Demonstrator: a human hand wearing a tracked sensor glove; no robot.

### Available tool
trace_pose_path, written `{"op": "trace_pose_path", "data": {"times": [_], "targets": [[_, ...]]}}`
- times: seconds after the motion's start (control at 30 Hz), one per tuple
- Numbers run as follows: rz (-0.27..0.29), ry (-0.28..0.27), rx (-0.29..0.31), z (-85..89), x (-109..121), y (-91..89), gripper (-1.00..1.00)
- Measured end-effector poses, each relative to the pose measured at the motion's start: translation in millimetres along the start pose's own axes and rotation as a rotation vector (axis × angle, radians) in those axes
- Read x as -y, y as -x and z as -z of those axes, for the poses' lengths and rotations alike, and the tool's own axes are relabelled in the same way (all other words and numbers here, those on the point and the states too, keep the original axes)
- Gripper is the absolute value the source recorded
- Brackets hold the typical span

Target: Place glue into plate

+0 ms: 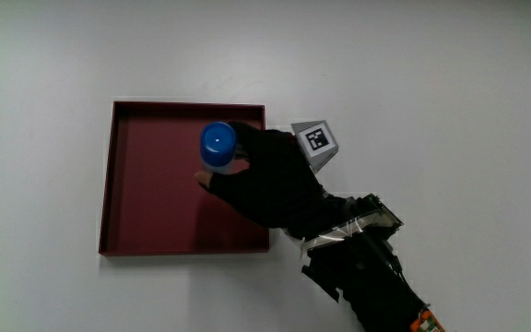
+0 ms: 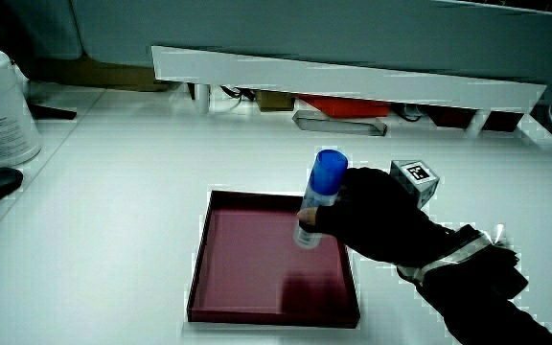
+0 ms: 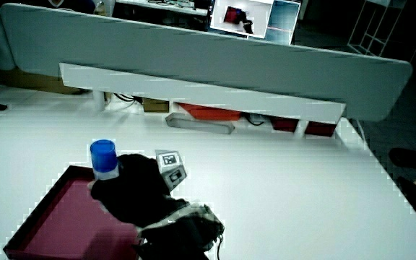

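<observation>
Gloved hand [image 1: 270, 180] grips a blue-capped glue stick [image 1: 217, 148] upright over the square maroon plate [image 1: 136, 242], the white table [image 1: 450, 83] bare around it.

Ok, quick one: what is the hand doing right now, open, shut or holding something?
Hand: shut on the glue stick, holding it upright over the plate.

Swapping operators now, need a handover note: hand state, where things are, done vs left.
Hand: shut on the glue stick, blue cap up, roughly upright.
Position: over the dark red square plate, near the plate's edge farther from the person. In a side view the glue stick looks close to the plate floor; contact cannot be told.
Done: glue picked up, brought over the plate.
Left: set down, release, withdraw.
</observation>
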Motion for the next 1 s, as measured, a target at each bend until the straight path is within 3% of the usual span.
{"op": "trace_pose_path", "data": {"times": [0.03, 0.13, 0.3, 0.43, 0.5, 0.93, 1.0], "targets": [[-0.008, 0.004, 0.002, 2.7, -2, -6.2, 0.00], [0.048, 0.020, 0.038, 9.5, -3, -16.0, 0.00], [0.078, 0.032, 0.013, 17.7, -5, -30.7, 0.00], [0.110, 0.051, 0.029, 23.4, -5, -39.2, 0.00], [0.110, 0.059, 0.000, 26.1, -4, -41.7, 0.00], [0.119, 0.058, -0.011, 25.6, -2, -48.1, 0.00], [0.123, 0.062, -0.016, 25.3, -2, -49.8, -0.17]]}}
